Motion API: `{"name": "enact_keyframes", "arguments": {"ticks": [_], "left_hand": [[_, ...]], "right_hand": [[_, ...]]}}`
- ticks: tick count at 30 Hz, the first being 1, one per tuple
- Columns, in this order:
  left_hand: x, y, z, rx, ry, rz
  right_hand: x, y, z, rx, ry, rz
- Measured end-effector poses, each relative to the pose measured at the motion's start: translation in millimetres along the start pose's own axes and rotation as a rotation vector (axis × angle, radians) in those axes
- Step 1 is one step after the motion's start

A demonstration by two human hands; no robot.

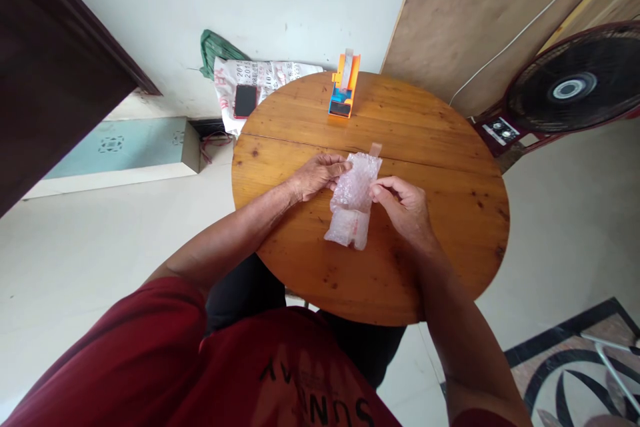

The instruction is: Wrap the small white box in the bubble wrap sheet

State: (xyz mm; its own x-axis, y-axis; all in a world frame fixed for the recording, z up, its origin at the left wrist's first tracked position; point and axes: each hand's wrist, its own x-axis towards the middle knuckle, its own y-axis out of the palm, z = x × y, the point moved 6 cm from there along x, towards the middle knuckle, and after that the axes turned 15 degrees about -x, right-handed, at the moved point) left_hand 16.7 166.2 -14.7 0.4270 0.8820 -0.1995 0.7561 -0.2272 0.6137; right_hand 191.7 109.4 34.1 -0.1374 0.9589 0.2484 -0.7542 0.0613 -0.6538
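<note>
A piece of bubble wrap [356, 181], partly folded over at its near end, lies between my hands above the round wooden table [450, 187]. My left hand [323, 173] grips its left edge, thumb on top and fingers curled beneath. On the opposite edge, my right hand [404, 203] pinches the wrap between thumb and forefinger. A short strip of tape [375, 149] sticks out past the far end of the wrap. Whether anything is inside the wrap cannot be made out.
An orange and blue tape dispenser [344, 85] stands at the table's far edge. Behind the table, a phone [245, 101] rests on a printed white sack [227, 73], beside a green bag [220, 53]. A large fan [570, 87] stands to the right.
</note>
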Motion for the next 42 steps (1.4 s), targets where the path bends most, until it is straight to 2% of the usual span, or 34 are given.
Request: {"name": "enact_keyframes", "arguments": {"ticks": [11, 16, 19, 25, 30, 37, 42], "left_hand": [[-7.7, 9.5, 2.6, -0.003, -0.125, 0.058], [-11.6, 10.6, 5.7, 0.088, -0.066, 0.102], [-8.4, 7.1, 7.3, 0.088, -0.062, 0.102], [-7.0, 3.5, 3.8, 0.015, -0.050, -0.025], [-4.0, 0.7, 1.9, -0.032, -0.029, -0.095], [-2.9, -0.2, 1.1, -0.093, -0.017, -0.146], [-2.4, -3.1, -0.6, -0.108, -0.015, -0.183]], "right_hand": [[2.1, 10.6, -0.6, 0.010, 0.112, 0.049], [-1.1, 24.5, -1.7, -0.060, 0.131, 0.118], [1.8, 27.7, -5.2, -0.083, 0.108, 0.073], [5.3, 16.5, -17.0, 0.047, 0.125, -0.060], [6.3, 7.9, -26.1, 0.119, 0.187, -0.100], [4.5, 12.5, -35.0, 0.356, 0.313, -0.122], [5.1, 11.1, -36.4, 0.423, 0.388, -0.133]]}}
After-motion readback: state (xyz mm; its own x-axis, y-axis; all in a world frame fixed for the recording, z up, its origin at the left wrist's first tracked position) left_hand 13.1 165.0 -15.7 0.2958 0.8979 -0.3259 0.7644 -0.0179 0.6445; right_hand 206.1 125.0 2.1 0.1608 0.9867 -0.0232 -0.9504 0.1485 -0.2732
